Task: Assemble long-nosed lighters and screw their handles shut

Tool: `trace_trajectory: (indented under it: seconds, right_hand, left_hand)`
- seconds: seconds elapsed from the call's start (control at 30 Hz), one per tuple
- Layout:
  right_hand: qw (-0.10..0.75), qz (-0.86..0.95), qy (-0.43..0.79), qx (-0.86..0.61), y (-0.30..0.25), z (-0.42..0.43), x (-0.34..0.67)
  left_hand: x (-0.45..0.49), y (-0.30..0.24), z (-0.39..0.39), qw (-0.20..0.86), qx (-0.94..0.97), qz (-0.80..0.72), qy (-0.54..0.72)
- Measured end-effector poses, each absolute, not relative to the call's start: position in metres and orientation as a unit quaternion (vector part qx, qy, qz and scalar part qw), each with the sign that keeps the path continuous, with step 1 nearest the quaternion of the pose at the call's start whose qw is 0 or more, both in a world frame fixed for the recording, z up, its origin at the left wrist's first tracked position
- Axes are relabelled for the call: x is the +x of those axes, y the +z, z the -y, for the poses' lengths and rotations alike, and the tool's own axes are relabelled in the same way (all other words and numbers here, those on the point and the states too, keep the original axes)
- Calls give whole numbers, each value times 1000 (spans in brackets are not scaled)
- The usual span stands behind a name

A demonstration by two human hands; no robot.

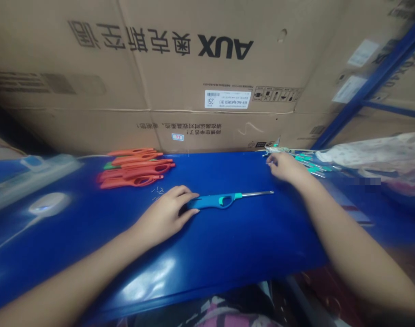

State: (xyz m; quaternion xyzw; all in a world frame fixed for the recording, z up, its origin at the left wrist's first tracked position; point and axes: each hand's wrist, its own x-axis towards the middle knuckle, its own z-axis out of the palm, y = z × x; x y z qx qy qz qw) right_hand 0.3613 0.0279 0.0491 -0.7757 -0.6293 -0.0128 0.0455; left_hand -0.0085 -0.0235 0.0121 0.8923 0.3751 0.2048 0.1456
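My left hand grips the butt end of a blue long-necked gas lighter between thumb and fingers. The lighter lies flat on the table, its teal trigger showing and its thin metal tube pointing right. At the back right, my right hand reaches to a pile of metal lighter tubes with teal ends. Its fingertips are pinched together at the pile's left edge; what sits between them is too small to make out.
Several orange and red lighter handles lie stacked at the back left, with tiny metal bits beside them. A white round device with a cable sits at left. Cardboard boxes stand behind the blue table; plastic bags lie at right.
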Motion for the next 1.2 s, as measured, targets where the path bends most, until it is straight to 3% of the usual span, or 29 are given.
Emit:
trace_trajectory:
  seconds: [0.23,0.4,0.57,0.77,0.83,0.87,0.97,1.07,1.2]
  right_hand:
    - [-9,451,-13,-893,51,-36,402]
    - [12,439,5,-898,51,-36,409]
    - [117,460,-54,-878,72,-22,411]
    - [329,503,-177,-779,102,4,381]
    - [517,545,-82,-655,103,6,355]
    - [544,558,-46,-625,101,7,339]
    - [553,616,77,-555,86,6,284]
    - [571,646,302,-408,66,6,233]
    - [539,674,380,-333,49,2,185]
  left_hand:
    - [-8,15,27,164,890,-379,192]
    - [-7,13,27,151,895,-367,201]
    - [-5,9,28,149,895,-358,222]
    - [-2,7,31,173,887,-356,238]
    - [-1,7,33,183,889,-345,240]
    - [-1,8,34,189,891,-338,238]
    - [0,8,37,200,897,-319,234]
    - [1,10,40,198,904,-303,230]
    - [0,11,41,195,912,-287,220]
